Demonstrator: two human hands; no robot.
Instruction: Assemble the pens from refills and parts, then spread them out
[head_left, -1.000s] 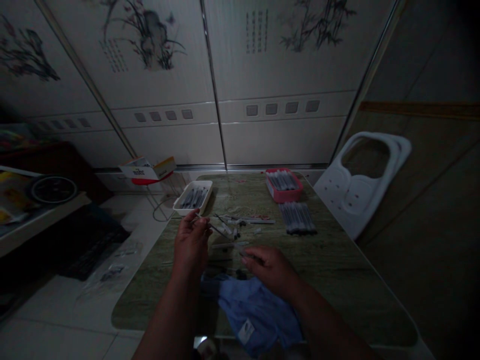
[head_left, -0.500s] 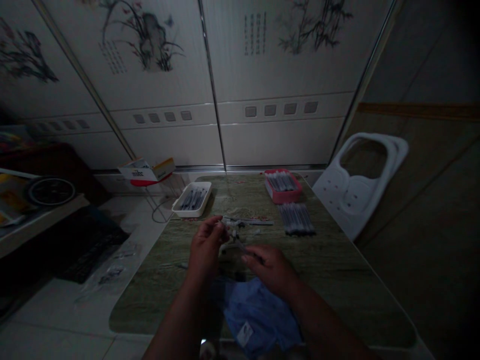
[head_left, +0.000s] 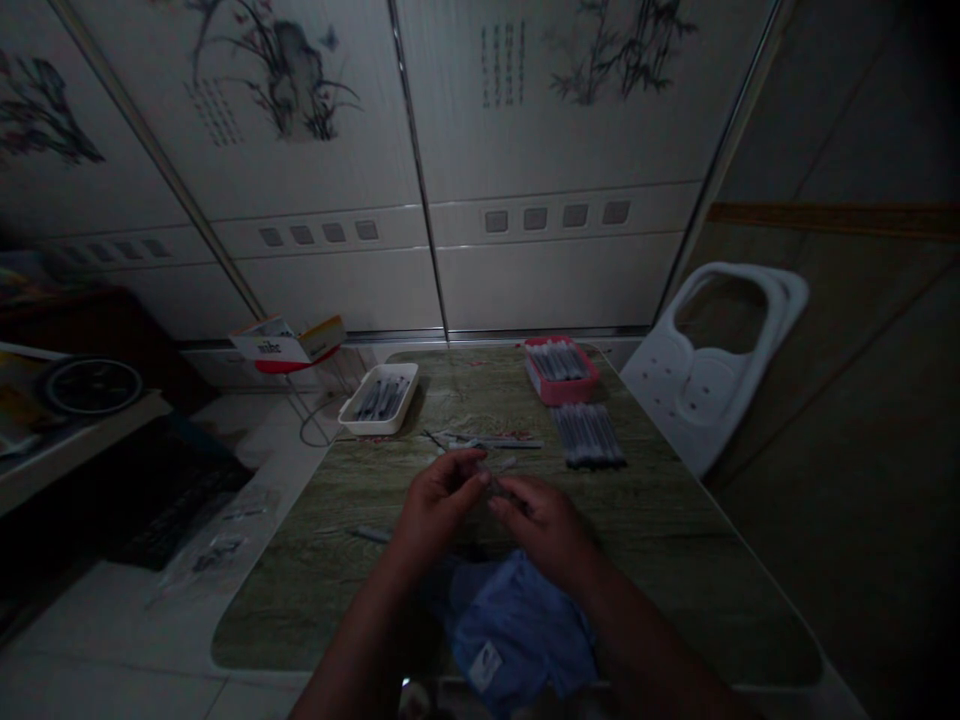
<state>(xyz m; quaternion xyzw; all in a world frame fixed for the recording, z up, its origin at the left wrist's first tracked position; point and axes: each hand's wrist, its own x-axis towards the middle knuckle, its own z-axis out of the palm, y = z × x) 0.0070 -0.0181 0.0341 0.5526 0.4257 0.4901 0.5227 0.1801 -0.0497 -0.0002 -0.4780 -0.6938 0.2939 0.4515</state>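
Note:
My left hand (head_left: 446, 497) and my right hand (head_left: 541, 515) meet fingertip to fingertip over the middle of the table. Both are closed. My right hand grips a thin pen, mostly hidden by the fingers. The left fingers pinch something small and pale that I cannot make out. Just beyond them lie loose pens and small parts (head_left: 491, 441). A single pen (head_left: 371, 534) rests left of my left wrist. To the right, a row of clear pens with dark ends (head_left: 589, 436) lies side by side. Blue cloth (head_left: 517, 630) is below my wrists.
At the table's (head_left: 300, 600) far left stands a white tray (head_left: 379, 426) of pens. A pink basket (head_left: 562, 388) full of pens stands at the far right. A white folding chair (head_left: 697, 380) leans beside the table. An open carton (head_left: 289, 343) sits on a red stool at the left.
My left hand has moved right and my hands have come together, hiding the pen that showed between them. The view has shifted slightly.

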